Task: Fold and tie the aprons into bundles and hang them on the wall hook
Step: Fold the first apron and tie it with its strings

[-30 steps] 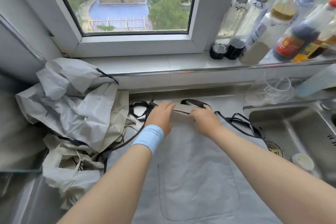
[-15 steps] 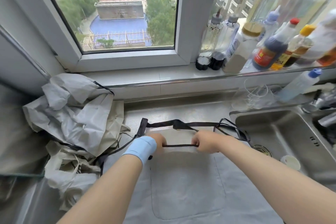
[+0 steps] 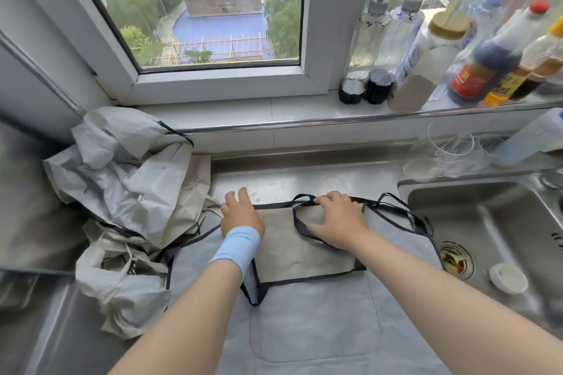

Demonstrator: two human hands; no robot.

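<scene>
A grey apron (image 3: 313, 323) with black trim lies flat on the steel counter, its pocket toward me. Its top bib (image 3: 292, 253) is folded down over the body, showing the beige underside. The black neck strap (image 3: 300, 224) loops across that flap. My left hand (image 3: 240, 216), with a blue wristband, presses flat on the flap's far left corner. My right hand (image 3: 338, 218) rests palm down on the fold's far edge, over the strap. More black ties (image 3: 405, 216) trail toward the sink. No wall hook is in view.
A crumpled pile of grey and beige aprons (image 3: 128, 207) fills the counter's left side. A steel sink (image 3: 499, 231) with a small white cup (image 3: 508, 277) lies to the right. Bottles (image 3: 484, 70) line the windowsill, and clear glassware (image 3: 447, 152) stands behind the sink.
The bib has been folded down toward me over the apron body. Both hands moved back to the far fold edge and now press flat instead of gripping the top hem.
</scene>
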